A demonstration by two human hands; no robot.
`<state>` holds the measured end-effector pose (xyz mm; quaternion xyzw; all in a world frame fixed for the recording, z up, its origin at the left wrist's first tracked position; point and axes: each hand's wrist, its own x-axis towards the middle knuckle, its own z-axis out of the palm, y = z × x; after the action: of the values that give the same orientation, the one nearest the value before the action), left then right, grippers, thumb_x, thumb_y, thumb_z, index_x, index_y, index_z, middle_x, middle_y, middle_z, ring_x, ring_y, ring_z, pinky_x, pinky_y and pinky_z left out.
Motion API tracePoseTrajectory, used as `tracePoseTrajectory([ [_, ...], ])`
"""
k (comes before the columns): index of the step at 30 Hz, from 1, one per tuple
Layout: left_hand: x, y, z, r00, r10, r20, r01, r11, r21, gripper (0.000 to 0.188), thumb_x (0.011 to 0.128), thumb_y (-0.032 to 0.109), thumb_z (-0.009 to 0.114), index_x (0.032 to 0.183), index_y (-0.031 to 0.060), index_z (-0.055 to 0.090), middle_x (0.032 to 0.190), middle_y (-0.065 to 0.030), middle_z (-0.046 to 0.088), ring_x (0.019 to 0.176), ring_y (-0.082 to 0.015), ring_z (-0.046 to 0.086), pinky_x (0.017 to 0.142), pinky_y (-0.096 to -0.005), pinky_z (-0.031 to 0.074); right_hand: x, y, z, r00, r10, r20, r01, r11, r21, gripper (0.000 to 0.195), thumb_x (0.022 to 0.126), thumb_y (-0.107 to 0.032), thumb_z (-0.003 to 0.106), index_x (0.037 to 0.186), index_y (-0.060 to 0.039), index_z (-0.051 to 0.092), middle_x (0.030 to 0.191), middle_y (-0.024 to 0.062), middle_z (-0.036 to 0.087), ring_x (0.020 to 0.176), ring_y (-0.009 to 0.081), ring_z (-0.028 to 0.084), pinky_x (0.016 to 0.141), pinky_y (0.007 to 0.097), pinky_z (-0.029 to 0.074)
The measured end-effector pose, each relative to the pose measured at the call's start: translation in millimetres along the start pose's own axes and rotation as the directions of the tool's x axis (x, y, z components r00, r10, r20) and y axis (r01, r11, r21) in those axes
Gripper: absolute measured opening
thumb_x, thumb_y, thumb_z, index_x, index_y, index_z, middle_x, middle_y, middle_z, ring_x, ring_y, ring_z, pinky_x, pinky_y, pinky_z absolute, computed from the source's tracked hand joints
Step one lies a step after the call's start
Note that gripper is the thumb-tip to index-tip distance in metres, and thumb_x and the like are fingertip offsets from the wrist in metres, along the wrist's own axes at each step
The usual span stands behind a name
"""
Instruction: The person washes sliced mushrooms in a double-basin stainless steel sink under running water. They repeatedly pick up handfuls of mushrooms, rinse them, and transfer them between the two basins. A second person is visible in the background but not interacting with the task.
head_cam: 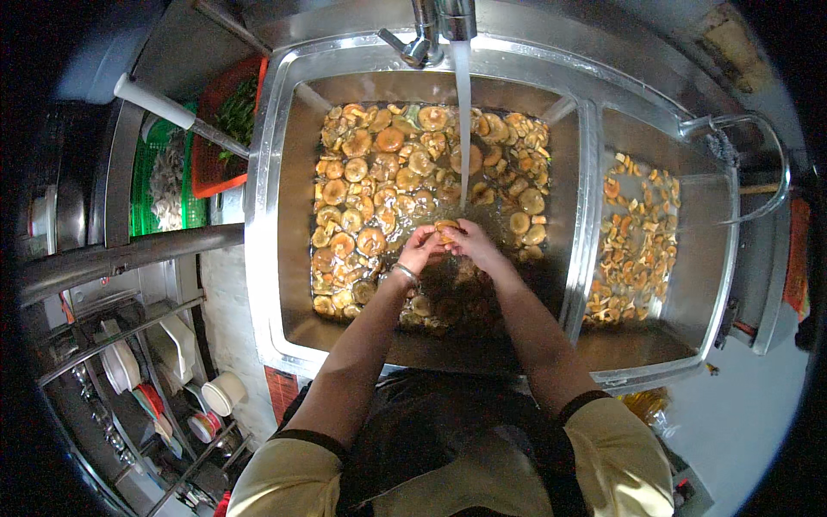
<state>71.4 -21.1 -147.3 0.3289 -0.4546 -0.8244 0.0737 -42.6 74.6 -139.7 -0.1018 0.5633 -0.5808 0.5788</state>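
Both of my hands meet above the water in the larger basin of a stainless steel sink (pixel 585 194). Between them is one orange-brown mushroom (pixel 446 225). My left hand (pixel 420 247), with a bracelet at its wrist, grips it from the left. From the right, the fingers of my right hand (pixel 475 244) close on the same mushroom. Many brown-capped mushrooms (pixel 355 169) float packed together around the hands. A stream of water (pixel 462 123) falls from the faucet (pixel 456 22) just beyond my fingers. My forearms hide part of the near water.
Smaller mushroom pieces (pixel 623 245) float in the narrower right basin. Left of the sink stand a red basket (pixel 203 174) with green leaves and a green basket (pixel 137 203) holding something greyish. A rack (pixel 123 342) with containers is at lower left. A curved metal pipe (pixel 785 161) rises at the right rim.
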Motion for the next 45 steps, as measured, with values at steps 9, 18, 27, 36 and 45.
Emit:
tracePoseTrajectory([
  [9, -5.4, 31.4, 31.6, 0.959, 0.269, 0.089, -0.26, 0.705, 0.66, 0.011, 0.078, 0.01, 0.047, 0.085, 0.0022, 0.048, 0.067, -0.0082, 0.051, 0.056, -0.019, 0.05, 0.051, -0.0279, 0.043, -49.8, -52.7, 0.0, 0.999, 0.023, 0.046, -0.02, 0.998, -0.058, 0.017, 0.078, -0.019, 0.049, 0.088, -0.0059, 0.046, 0.075, 0.0018, 0.05, 0.059, 0.0083, 0.049, 0.046, 0.0198, 0.039],
  [18, -4.4, -6.6, 14.6, 0.951, 0.275, 0.144, -0.264, 0.47, 0.842, 0.027, 0.075, 0.02, 0.051, 0.098, 0.0067, 0.048, 0.092, -0.0148, 0.053, 0.083, -0.0299, 0.051, 0.072, -0.0353, 0.042, -138.0, -100.8, -49.3, 0.892, -0.213, -0.398, 0.32, 0.92, 0.225, 0.021, 0.075, -0.016, 0.055, 0.092, -0.0066, 0.048, 0.067, -0.0015, 0.045, 0.047, 0.0026, 0.037, 0.035, 0.013, 0.027],
  [27, 16.1, -82.3, 33.2, 0.91, -0.116, 0.397, -0.206, 0.707, 0.677, 0.025, 0.072, 0.018, 0.057, 0.092, 0.0046, 0.049, 0.087, -0.0075, 0.054, 0.082, -0.0185, 0.052, 0.075, -0.0312, 0.042, -212.6, -108.3, -130.8, 0.412, -0.802, -0.433, -0.304, 0.327, -0.895, 0.028, 0.076, -0.016, 0.048, 0.1, -0.0011, 0.047, 0.1, 0.0157, 0.049, 0.097, 0.027, 0.045, 0.082, 0.0333, 0.035],
  [36, -7.4, 16.2, 8.1, 0.924, -0.285, 0.255, 0.303, 0.952, -0.036, 0.019, 0.081, 0.021, 0.046, 0.095, 0.007, 0.047, 0.093, -0.0032, 0.052, 0.087, -0.0135, 0.049, 0.072, -0.0324, 0.043, -69.0, -57.9, 8.0, 0.972, -0.222, -0.073, 0.153, 0.84, -0.521, 0.034, 0.076, -0.011, 0.053, 0.108, -0.007, 0.041, 0.085, 0.0038, 0.051, 0.067, 0.0108, 0.049, 0.06, 0.0221, 0.042],
  [45, -19.4, 59.6, 35.6, 0.966, -0.214, 0.146, 0.252, 0.91, -0.329, 0.024, 0.081, 0.028, 0.046, 0.096, 0.0089, 0.044, 0.079, -0.0017, 0.051, 0.071, -0.0125, 0.053, 0.06, -0.0241, 0.046, -37.9, -47.1, 12.2, 0.93, -0.364, -0.058, 0.304, 0.848, -0.434, 0.034, 0.07, -0.001, 0.055, 0.102, -0.0042, 0.043, 0.092, 0.0065, 0.049, 0.08, 0.013, 0.049, 0.064, 0.024, 0.043],
])
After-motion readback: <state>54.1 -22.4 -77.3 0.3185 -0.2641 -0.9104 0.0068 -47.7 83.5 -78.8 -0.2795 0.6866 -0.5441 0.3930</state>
